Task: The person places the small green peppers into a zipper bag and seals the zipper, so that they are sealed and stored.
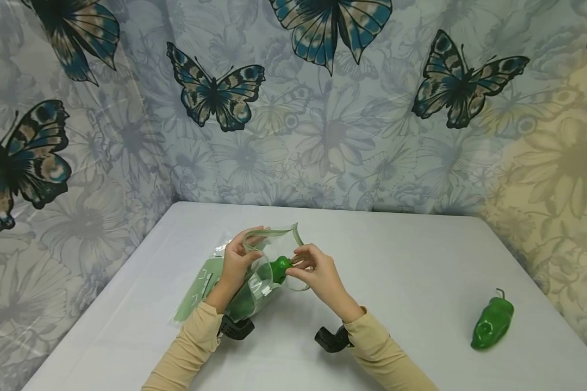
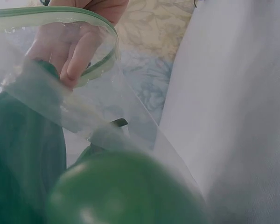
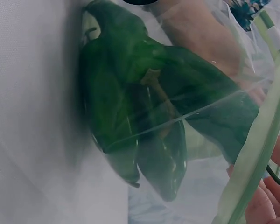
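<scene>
My left hand (image 1: 236,263) holds the open mouth of a clear zip bag (image 1: 247,305) with a pale green zip edge (image 3: 257,144). The fingers of my right hand (image 1: 320,271) pinch a green pepper (image 1: 280,268) by its stem end at the mouth. In the right wrist view this pepper slants down inside the bag, its stem (image 3: 276,178) by the fingertips. Several more green peppers (image 3: 105,98) sit in the bag, seen through the film. A rounded green pepper (image 2: 121,191) fills the bottom of the left wrist view.
One green pepper (image 1: 492,321) lies on the right of the white table (image 1: 396,260). Under and left of the bag lies a flat green sheet or packet (image 1: 195,290) with light print. Butterfly-patterned cloth (image 1: 323,146) hangs behind the table. Each wrist wears a black device.
</scene>
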A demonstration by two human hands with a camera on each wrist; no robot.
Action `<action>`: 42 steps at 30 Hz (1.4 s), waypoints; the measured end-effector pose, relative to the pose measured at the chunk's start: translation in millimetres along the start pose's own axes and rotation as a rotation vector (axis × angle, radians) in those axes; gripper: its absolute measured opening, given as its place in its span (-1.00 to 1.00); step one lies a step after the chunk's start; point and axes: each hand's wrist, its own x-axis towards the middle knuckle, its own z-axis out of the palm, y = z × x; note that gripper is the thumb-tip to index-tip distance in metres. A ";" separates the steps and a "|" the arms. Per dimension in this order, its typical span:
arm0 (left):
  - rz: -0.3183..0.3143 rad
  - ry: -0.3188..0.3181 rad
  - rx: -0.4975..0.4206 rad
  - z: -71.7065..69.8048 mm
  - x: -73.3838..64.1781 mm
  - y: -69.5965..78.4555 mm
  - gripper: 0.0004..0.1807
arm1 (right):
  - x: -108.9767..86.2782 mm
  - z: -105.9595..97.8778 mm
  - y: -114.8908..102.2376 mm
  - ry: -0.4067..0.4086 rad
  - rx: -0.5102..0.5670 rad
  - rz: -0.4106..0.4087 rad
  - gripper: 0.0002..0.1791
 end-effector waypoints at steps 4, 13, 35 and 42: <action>-0.006 -0.016 0.000 2.1 -0.4 -1.6 -0.45 | -2.0 -2.5 -17.5 0.039 0.006 -0.008 -0.62; 0.022 -0.015 0.029 2.8 -0.2 -2.6 -0.30 | -2.6 -3.4 -24.8 0.051 0.027 -0.005 -0.67; 0.000 0.013 -0.033 0.7 0.0 -1.6 -0.32 | -0.5 5.2 11.1 -0.163 0.109 -0.071 -0.46; -0.004 0.015 -0.032 1.4 0.0 -1.5 -0.38 | -3.3 0.9 -9.7 -0.251 0.079 -0.048 -0.58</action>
